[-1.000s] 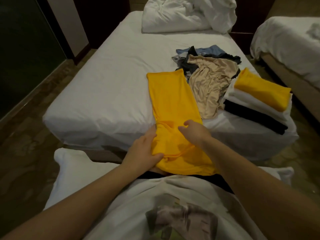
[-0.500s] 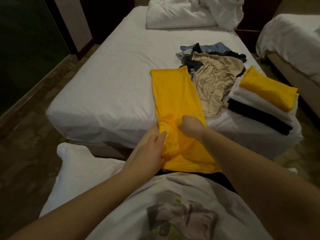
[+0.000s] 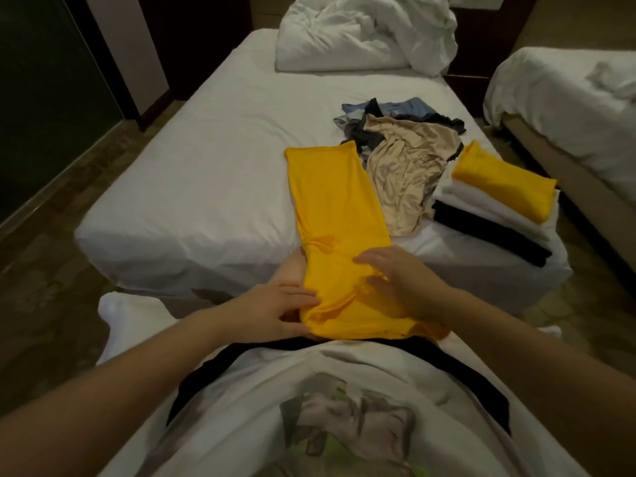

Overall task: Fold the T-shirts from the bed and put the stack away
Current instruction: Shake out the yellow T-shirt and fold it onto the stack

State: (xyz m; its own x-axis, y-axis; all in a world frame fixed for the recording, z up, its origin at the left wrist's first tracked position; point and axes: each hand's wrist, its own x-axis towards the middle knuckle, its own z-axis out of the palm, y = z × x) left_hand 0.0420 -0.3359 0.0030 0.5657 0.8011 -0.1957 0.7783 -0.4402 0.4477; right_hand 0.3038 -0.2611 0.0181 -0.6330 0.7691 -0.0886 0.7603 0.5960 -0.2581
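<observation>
A yellow T-shirt [image 3: 337,208], folded into a long strip, lies on the bed [image 3: 206,173], its near end hanging over the edge. The left hand [image 3: 272,311] pinches that end's 9 o'clock edge between thumb and fingers. The right hand [image 3: 406,287] lies flat on it, fingers spread wide. Loose shirts [image 3: 402,166] lie at 1 o'clock and a folded stack [image 3: 495,208] at 3 o'clock.

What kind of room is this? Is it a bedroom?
Yes, a bedroom, probably a hotel room: the near bed and a second bed beside it both wear plain white sheets, and a rumpled white duvet lies bunched at the near bed's head.
</observation>
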